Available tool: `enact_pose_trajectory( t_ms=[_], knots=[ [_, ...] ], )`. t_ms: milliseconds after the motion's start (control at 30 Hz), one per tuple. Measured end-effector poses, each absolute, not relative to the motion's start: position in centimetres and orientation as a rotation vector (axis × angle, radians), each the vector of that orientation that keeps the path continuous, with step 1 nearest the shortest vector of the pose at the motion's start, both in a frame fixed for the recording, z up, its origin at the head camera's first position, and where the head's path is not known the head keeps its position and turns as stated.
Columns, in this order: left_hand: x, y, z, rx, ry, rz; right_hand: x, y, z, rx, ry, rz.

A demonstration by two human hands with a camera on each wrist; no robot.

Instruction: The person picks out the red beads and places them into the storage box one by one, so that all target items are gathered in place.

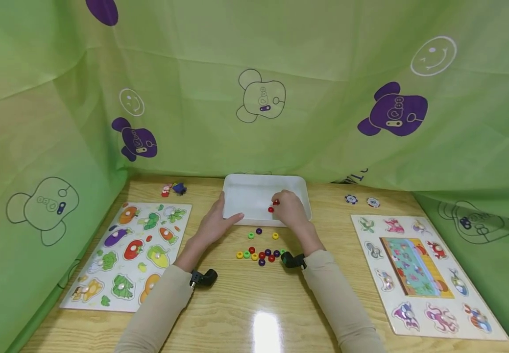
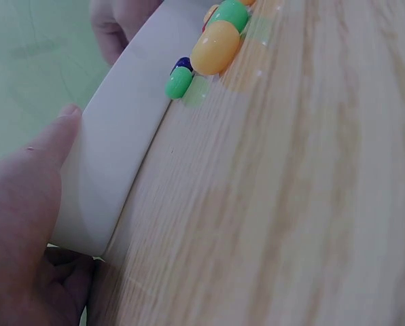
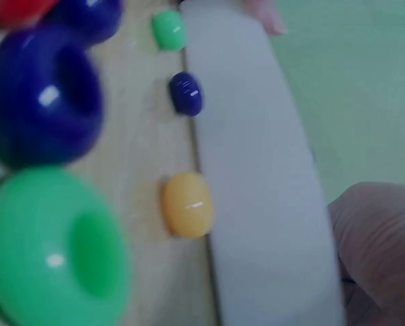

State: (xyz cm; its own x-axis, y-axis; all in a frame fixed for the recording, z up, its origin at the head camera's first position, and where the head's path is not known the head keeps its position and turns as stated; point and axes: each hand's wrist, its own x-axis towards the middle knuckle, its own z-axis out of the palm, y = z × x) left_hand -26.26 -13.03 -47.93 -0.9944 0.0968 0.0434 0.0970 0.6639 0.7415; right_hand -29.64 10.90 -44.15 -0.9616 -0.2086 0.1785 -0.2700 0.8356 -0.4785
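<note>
A white rectangular tray (image 1: 245, 189) lies at the back of the table. My left hand (image 1: 213, 223) holds its near left corner; in the left wrist view the thumb (image 2: 65, 132) lies along the front wall, with the other fingers round the corner. Over the tray's right part, my right hand (image 1: 290, 210) pinches a red bead (image 1: 276, 202), partly covered by the fingers. Another red bead (image 1: 271, 209) shows just below those fingertips. In the right wrist view only part of this hand shows behind the tray wall, its fingertips hidden.
In front of the tray are a green bead (image 1: 251, 236), a purple bead (image 1: 259, 231) and a yellow bead (image 1: 275, 236). Several mixed beads (image 1: 261, 255) lie nearer. A vegetable puzzle board (image 1: 141, 230) is left, with small figurines (image 1: 179, 188) behind; a sea-animal board (image 1: 373, 267) and chips (image 1: 373, 202) are right.
</note>
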Motion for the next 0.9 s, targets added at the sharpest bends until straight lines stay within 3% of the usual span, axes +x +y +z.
enact_pose_trajectory(
  t_ms=[467,900],
  knots=[
    [-26.1,-12.8,-47.7,-0.150,-2.867,-1.281,-29.5,11.1,-44.0,0.358,-2.935,0.670],
    [-26.0,-12.9,-47.4,-0.151,-2.883,-1.275,-25.6,10.2,-41.2,0.732,-2.884,0.714]
  ],
)
